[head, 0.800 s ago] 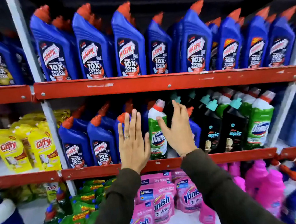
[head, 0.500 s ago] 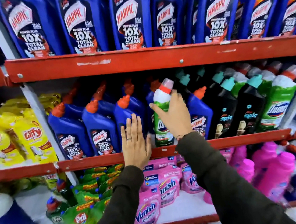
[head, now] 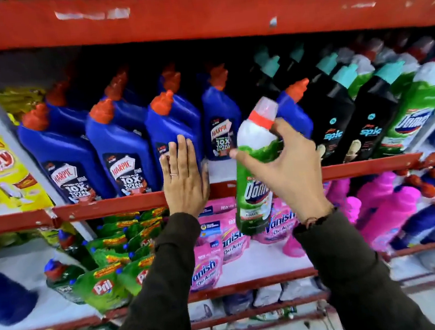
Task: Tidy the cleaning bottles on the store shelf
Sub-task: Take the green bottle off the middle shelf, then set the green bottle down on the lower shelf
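While our right hand (head: 289, 173) grips the green bottle (head: 255, 177) clear of the shelf (head: 108, 207), fingers curled around its shoulder, our flat, empty left hand (head: 183, 179) steadies a blue bottle (head: 173, 126), apparently preventing toppling.

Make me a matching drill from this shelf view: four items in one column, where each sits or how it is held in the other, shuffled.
1. green Domex bottle
2. left hand
3. black Spic bottles
4. pink Vanish pouches

A. shelf below the blue bottles
B. flat against a blue Harpic bottle
C. gripped by the right hand, off the shelf
D. standing right of the blue bottles

Pairs: 1-C, 2-B, 3-D, 4-A
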A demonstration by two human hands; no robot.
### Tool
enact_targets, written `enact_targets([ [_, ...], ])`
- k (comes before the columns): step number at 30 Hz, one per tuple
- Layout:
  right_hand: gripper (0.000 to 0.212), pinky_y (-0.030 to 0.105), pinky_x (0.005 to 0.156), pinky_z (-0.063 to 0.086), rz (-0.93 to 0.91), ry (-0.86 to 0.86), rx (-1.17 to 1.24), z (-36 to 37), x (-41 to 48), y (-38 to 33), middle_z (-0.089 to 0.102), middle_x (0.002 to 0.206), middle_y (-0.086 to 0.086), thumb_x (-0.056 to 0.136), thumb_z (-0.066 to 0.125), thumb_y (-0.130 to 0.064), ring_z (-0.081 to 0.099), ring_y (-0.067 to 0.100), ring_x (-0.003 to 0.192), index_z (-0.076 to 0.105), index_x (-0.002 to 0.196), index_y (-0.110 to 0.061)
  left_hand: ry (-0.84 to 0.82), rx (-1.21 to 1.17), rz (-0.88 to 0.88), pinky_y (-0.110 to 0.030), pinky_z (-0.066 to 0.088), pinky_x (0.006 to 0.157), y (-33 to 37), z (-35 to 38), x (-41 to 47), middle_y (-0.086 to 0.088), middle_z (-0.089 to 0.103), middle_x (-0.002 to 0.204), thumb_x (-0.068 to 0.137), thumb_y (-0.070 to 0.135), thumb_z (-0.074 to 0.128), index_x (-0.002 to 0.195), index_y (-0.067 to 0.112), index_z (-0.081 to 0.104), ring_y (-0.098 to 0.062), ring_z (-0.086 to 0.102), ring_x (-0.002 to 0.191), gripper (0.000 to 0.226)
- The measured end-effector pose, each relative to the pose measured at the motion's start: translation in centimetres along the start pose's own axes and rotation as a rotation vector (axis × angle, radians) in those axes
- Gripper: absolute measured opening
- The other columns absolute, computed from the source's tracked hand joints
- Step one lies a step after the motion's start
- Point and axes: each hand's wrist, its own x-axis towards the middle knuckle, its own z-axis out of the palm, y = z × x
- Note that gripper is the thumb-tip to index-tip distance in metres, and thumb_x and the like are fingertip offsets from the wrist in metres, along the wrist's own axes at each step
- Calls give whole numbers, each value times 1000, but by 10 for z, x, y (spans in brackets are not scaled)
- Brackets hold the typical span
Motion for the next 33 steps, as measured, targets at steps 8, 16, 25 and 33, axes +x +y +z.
enact_targets([
  [8, 57, 42, 89, 64, 334, -350, 9, 73, -109, 115, 76, 106, -3, 73, 91, -40, 75, 17, 96, 66, 120, -20, -8, 25, -19, -39, -7, 129, 2, 1, -3, -17, 17, 158, 111, 35, 25, 155, 0, 21, -16, -24, 156, 56],
  [16, 64, 46, 95, 61, 408, -355, -18, 97, -131, 151, 70, 121, 5, 75, 91, -40, 68, 22, 110, 63, 126, -13, -1, 22, -16, -40, -6, 130, 1, 2, -4, -18, 16, 159, 112, 35, 27, 156, 0, 19, -17, -23, 156, 56],
  [25, 85, 41, 101, 61, 401, -356, 76, 94, -137, 160, 69, 127, -8, 67, 95, -43, 68, 14, 117, 48, 137, -31, -23, 26, -18, -39, -9, 130, 1, 0, -4, -21, 14, 159, 111, 34, 31, 157, 1, 15, -18, -25, 156, 59],
  [33, 82, 19, 112, 47, 135, -149, 144, 64, -99, 126, 47, 140, -28, 77, 80, -64, 45, -11, 135, 31, 142, -58, 5, -11, 26, -41, -7, 130, 0, -1, -5, -12, -14, 171, 109, 33, 35, 163, 4, -8, -21, -20, 158, 75],
])
